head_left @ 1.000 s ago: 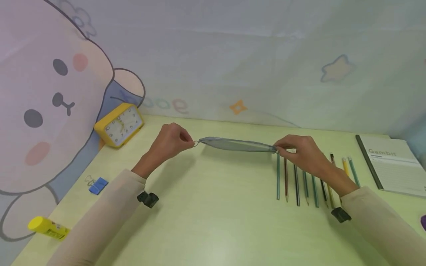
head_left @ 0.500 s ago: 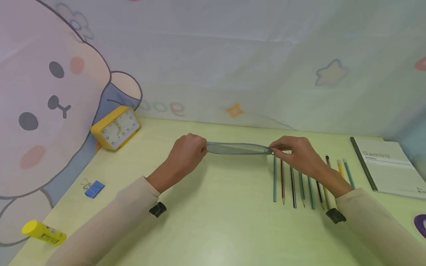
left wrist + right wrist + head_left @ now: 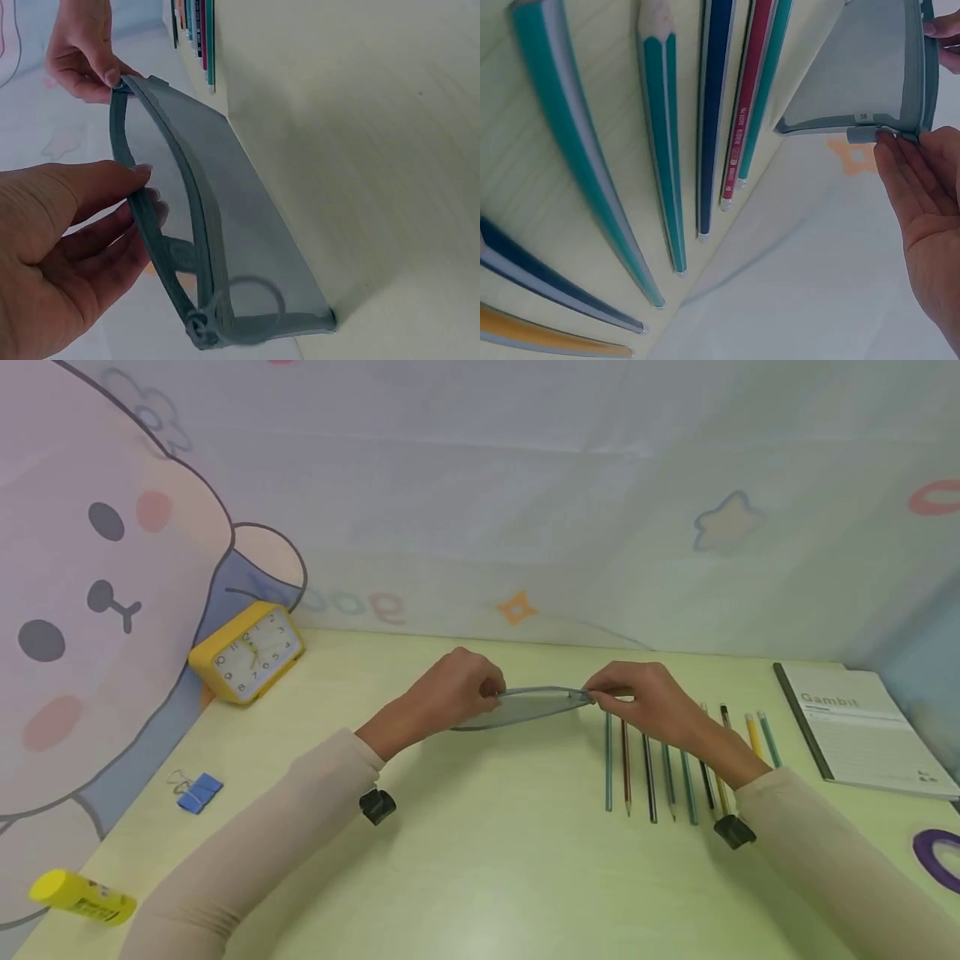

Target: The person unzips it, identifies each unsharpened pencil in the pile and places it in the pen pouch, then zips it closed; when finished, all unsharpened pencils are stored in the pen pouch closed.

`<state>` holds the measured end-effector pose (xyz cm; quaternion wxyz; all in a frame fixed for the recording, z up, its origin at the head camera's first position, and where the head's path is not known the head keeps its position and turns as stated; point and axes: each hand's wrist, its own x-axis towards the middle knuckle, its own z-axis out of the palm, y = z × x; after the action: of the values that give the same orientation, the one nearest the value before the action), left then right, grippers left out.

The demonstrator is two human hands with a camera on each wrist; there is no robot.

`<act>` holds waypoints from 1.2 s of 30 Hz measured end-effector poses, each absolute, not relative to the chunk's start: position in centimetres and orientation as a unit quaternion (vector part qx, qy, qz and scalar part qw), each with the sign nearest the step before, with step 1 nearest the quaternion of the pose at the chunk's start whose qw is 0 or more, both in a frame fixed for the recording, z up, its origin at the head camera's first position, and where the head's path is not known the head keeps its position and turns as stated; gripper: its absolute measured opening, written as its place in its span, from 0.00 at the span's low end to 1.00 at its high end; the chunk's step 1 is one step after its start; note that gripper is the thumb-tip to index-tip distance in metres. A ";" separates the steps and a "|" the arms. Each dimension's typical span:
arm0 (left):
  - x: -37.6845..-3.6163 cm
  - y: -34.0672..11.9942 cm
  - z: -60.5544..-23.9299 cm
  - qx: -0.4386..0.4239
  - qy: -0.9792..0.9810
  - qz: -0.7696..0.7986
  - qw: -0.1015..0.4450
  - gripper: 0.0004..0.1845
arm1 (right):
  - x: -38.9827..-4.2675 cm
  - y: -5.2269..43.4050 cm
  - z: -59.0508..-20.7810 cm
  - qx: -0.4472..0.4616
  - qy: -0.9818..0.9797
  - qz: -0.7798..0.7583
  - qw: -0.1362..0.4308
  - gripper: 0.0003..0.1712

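Observation:
A grey mesh zipper pouch [image 3: 528,706] is held up between both hands, its long mouth parted. My left hand [image 3: 457,685] pinches one edge of the mouth between thumb and fingers, partway along. A metal ring [image 3: 283,306] hangs from the zipper end nearest that hand in the left wrist view. At the opposite end, my right hand [image 3: 637,693] pinches the pouch's corner beside a small fabric tab [image 3: 862,134]. Below and right of the pouch, several pencils [image 3: 649,781] lie side by side on the table, partly hidden by the right forearm.
On the left are a yellow alarm clock [image 3: 247,652], a blue binder clip [image 3: 200,793] and a yellow glue stick [image 3: 86,897]. A notebook [image 3: 862,727] lies at the right, with a purple tape roll [image 3: 926,856] nearer. A printed curtain [image 3: 465,510] hangs behind the table.
My left hand has moved right, from the ring to the mouth's edge, and the pouch's mouth has spread wider. The right hand keeps its pinch on the other end.

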<state>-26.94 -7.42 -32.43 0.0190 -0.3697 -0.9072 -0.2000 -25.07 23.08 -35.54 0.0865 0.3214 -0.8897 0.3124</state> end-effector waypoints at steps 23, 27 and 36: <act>-26.8 -8.0 -32.0 -0.173 -0.859 -0.441 -0.194 0.06 | -24.6 26.8 -33.0 0.297 -0.904 0.267 0.154 0.16; -26.9 -8.4 -32.2 -0.143 -0.853 -0.466 -0.189 0.07 | -23.4 29.0 -32.3 0.231 -0.927 0.244 0.169 0.12; -26.8 -10.0 -32.7 -0.095 -0.830 -0.516 -0.189 0.10 | -22.0 33.9 -32.7 0.094 -0.975 0.196 0.045 0.21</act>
<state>-26.76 -9.96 -32.70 -0.1891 -0.0946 -0.8302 -0.5158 -22.03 33.91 -32.71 0.0453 0.0941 -0.9749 0.1965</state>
